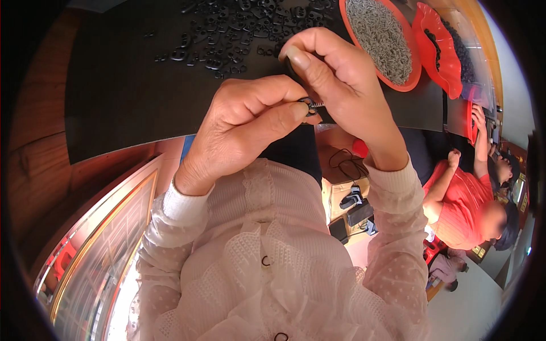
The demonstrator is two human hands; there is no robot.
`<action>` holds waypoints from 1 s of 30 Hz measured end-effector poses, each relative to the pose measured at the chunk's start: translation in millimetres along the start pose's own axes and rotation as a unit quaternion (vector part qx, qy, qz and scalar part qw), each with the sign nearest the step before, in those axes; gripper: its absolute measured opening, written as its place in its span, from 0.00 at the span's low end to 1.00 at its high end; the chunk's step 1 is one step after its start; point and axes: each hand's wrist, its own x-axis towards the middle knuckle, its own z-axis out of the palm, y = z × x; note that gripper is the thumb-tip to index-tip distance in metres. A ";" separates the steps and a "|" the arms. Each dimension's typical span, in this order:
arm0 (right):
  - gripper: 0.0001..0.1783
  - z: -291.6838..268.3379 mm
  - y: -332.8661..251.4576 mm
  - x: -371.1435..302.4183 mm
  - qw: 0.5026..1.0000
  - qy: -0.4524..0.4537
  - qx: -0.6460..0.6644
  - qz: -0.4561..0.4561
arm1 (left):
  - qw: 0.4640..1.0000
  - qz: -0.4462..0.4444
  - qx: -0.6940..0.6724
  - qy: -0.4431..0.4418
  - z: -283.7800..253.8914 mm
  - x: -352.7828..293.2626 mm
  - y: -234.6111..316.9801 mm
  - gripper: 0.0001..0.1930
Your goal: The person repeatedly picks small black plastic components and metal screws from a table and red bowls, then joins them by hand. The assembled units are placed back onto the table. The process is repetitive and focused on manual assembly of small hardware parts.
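Note:
Near the table's front edge, my left hand (244,122) pinches a small black plastic cord-lock piece (309,106) with round holes between thumb and forefinger. A thin metal spring (318,104) sticks out of that piece toward my right palm, where its far end is hidden. My right hand (341,74) is closed just right of and above the left, thumb against the curled forefinger. A dark edge shows beneath the right fingertips, but what they hold is mostly covered. The two hands nearly touch around the spring.
Loose black plastic pieces (227,31) lie scattered over the dark table (114,96). To the right stand a red bowl heaped with metal springs (380,42) and a red wavy-edged dish (453,68) with black bits. A co-worker in a red shirt (460,199) sits at the right.

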 end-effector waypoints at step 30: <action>0.09 -13.3 -2.8 -19.7 0.961 0.027 0.222 0.160 | 0.991 -0.024 -0.047 0.121 7.5 3.2 -1.9 0.09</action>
